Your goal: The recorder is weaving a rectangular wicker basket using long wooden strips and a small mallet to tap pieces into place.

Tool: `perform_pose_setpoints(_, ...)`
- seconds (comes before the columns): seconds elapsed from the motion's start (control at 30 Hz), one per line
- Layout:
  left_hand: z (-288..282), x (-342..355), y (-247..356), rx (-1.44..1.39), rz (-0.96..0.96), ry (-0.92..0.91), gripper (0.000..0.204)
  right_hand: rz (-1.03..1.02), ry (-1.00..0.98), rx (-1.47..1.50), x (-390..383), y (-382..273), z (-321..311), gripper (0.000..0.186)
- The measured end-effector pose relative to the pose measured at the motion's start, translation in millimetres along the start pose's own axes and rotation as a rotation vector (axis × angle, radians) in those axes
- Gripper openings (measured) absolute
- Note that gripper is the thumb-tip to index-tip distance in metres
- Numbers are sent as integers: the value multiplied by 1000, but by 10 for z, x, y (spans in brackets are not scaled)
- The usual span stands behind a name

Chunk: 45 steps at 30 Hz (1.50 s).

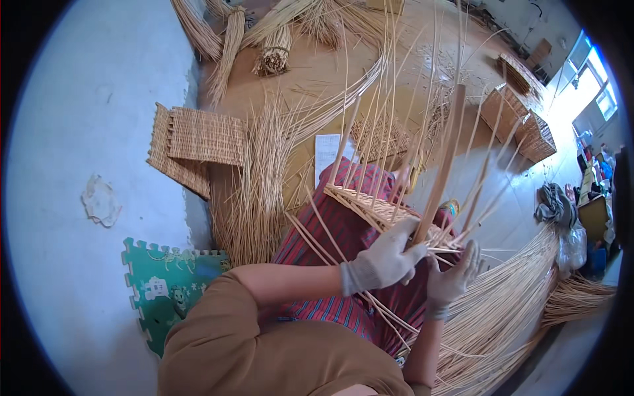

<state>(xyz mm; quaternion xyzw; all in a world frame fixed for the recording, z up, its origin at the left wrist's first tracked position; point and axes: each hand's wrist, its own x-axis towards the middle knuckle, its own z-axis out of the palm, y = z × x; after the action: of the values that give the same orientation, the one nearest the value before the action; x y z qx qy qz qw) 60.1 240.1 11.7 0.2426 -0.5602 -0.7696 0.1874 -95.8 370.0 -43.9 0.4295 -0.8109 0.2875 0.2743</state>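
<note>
A half-woven wicker basket [370, 208] rests across my lap, over a red and purple striped cloth [314, 231]. Long upright rods rise from its woven edge, among them a thick flat stake [441, 165] at the near right corner. My left hand [389, 257], in a pale grey glove, is closed on that corner beside the foot of the stake. Just right of it, my right hand [454, 274], also gloved, has its fingers stretched up and its thumb apart, against the thin canes that cross at the corner. Part of the weave there is hidden by the hands.
Loose canes [257, 191] lie in a heap at the left, and another spread of canes [502, 303] at the right. Woven panels [205, 135] lean near the wall. Wicker boxes [518, 122] stand far right. A green foam mat [172, 284] is beside my left arm.
</note>
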Motion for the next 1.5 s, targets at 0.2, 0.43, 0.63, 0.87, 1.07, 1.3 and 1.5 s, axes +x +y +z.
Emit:
perform_pose_setpoints(0.2, -186, -623, 211, 121, -32, -270, 21, -94, 6, -19, -434, 572, -123, 18)
perform_pose_setpoints(0.43, -726, 127, -336, 4, -43, -616, 15, 47, -20, -154, -905, 480, -254, 10)
perform_pose_setpoints(0.63, -1381, 733, -591, 230, -207, -451, 16, 81, -132, -200, -722, 90, 11, 22)
perform_pose_setpoints(0.87, -1385, 421, -613, 164, -236, -389, 19, 78, -238, -144, -573, -75, -198, 16)
perform_pose_setpoints(1.07, -1441, 75, -714, 161, -78, -364, 22, -59, -122, -230, -752, -6, -195, 17)
perform_pose_setpoints(1.3, -1405, 633, -786, -20, -106, -398, 21, -42, -122, -240, -438, 41, -130, 17)
perform_pose_setpoints(1.5, -1549, 860, -917, 25, -156, -392, 16, 58, -171, -180, -386, -284, 19, 17)
